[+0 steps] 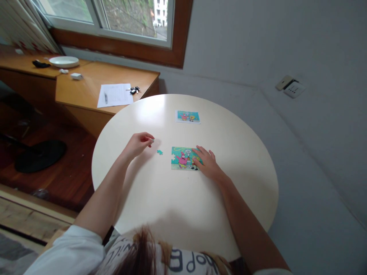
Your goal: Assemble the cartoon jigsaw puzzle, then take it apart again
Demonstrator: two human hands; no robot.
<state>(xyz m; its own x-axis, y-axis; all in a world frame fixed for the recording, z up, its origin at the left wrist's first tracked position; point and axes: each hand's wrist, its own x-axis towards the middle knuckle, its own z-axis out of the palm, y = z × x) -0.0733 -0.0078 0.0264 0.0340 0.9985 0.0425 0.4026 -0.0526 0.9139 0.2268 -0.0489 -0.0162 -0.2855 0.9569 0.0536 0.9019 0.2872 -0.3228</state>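
Note:
A small jigsaw puzzle (180,162) with cartoon figures on a teal ground lies flat on the white table, with a notch in its left edge. My right hand (207,161) rests on its right side, fingers spread and covering part of the picture. Left of the puzzle, my left hand (140,143) is raised a little above the table, pinching a small puzzle piece (152,140) between thumb and fingertips. A loose teal puzzle piece (159,152) lies on the table between that hand and the puzzle.
Beyond the puzzle, a printed picture card (187,117) shows the same cartoon scene. The round white table (177,206) stands by a wall. At the back left, a wooden desk (86,86) bears a paper sheet (116,93) with a pen, keys (134,90) and a white plate (64,61).

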